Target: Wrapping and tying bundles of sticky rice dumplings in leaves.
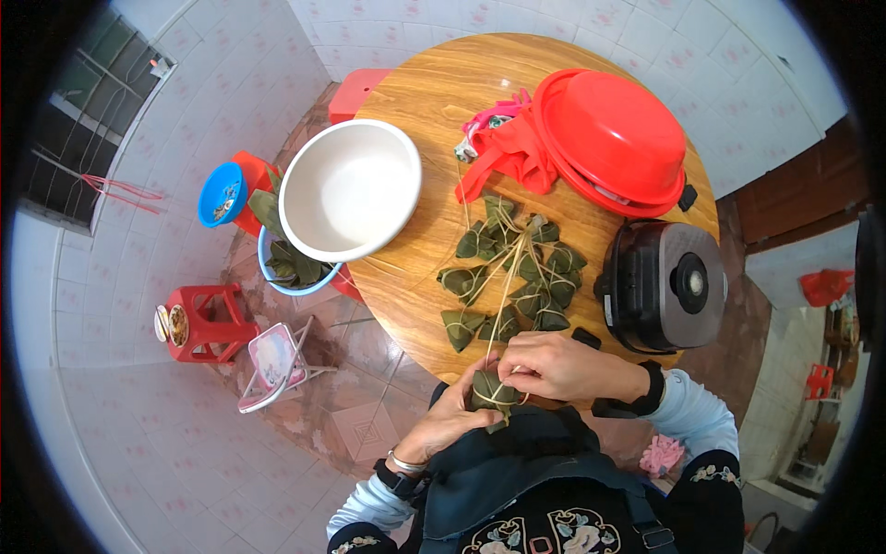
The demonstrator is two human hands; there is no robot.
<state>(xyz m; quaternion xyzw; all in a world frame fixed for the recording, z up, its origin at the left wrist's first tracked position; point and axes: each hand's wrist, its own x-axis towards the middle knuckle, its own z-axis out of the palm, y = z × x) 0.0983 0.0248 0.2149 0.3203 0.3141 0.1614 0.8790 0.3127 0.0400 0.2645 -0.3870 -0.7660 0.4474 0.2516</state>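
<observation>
Close to my body, at the near edge of the table, my left hand [445, 419] is wrapped round a green leaf-wrapped rice dumpling [490, 391]. Pale string [505, 307] circles this dumpling and runs up the table to a knotted cluster. My right hand [559, 366] bends over the dumpling from the right, its fingers pinched on the string. Some of the fingertips are hidden. Beyond both hands lies the cluster of several tied leaf dumplings [560, 260], their strings gathered together at the far end.
A black rice cooker [661, 286] stands right of the dumplings on the round wooden table [434, 83]. Behind are a red basin [614, 138] and red bag [510, 159]. A white basin [351, 189] sits at the left edge, above leaves [297, 266] in a blue tub. Red stools [205, 323] stand left.
</observation>
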